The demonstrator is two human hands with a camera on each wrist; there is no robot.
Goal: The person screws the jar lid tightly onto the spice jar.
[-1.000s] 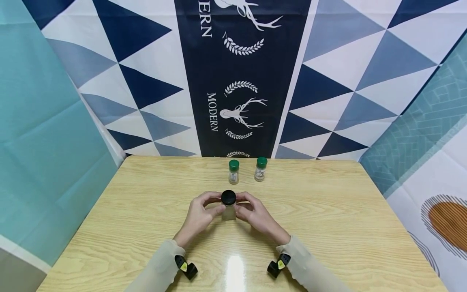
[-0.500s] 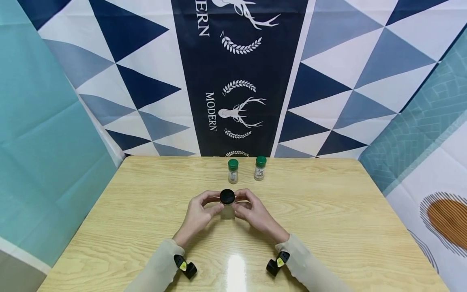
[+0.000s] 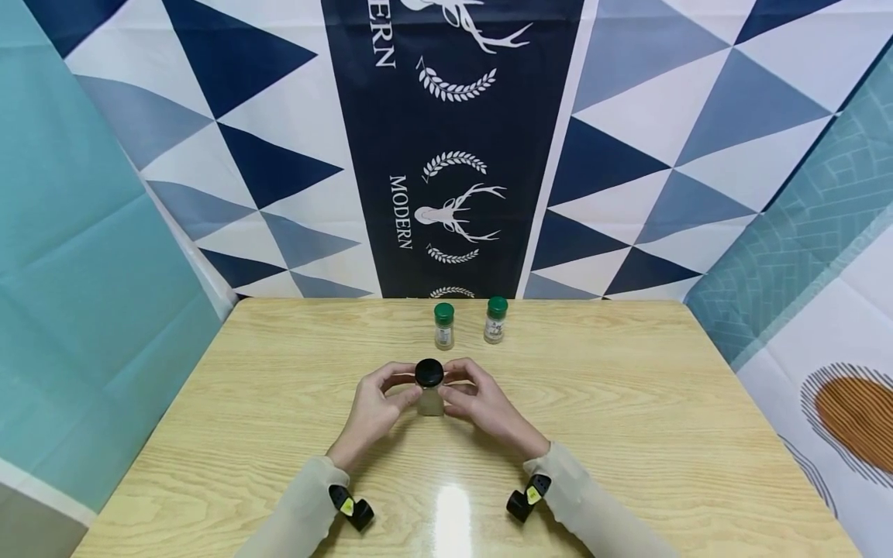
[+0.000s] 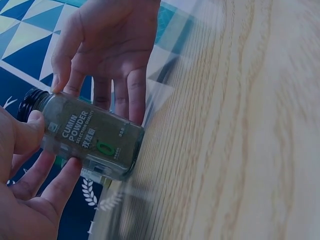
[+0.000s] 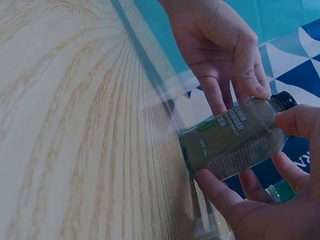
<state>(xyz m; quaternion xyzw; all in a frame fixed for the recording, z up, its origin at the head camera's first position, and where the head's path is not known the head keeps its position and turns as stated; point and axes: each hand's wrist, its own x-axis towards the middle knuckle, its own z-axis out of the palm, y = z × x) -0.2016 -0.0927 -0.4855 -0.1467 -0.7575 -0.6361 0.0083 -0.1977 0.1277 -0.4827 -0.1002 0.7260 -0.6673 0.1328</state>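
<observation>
Between both hands is a clear glass jar of cumin powder [image 3: 432, 402] with a black lid [image 3: 429, 373]. Its printed label [image 4: 80, 127] shows in the left wrist view. My left hand [image 3: 377, 402] holds the jar from the left, thumb near the neck. From the right, my right hand [image 3: 479, 398] holds it too, thumb and fingers on the glass. The jar is upright in the head view; whether its base touches the wooden table [image 3: 279, 364] is hard to tell. The far-side fingertips are partly hidden behind the jar in the head view.
Two small spice jars with green lids stand near the table's back edge: one jar [image 3: 444, 326] behind the cumin jar, another jar [image 3: 495, 320] to its right. A patterned cloth [image 3: 453, 116] hangs behind the table. A bright reflection lies on the table in front.
The whole head view has shifted slightly. Both hands and the cumin jar sit a little further left and up in the picture; the hold on the jar looks the same.
</observation>
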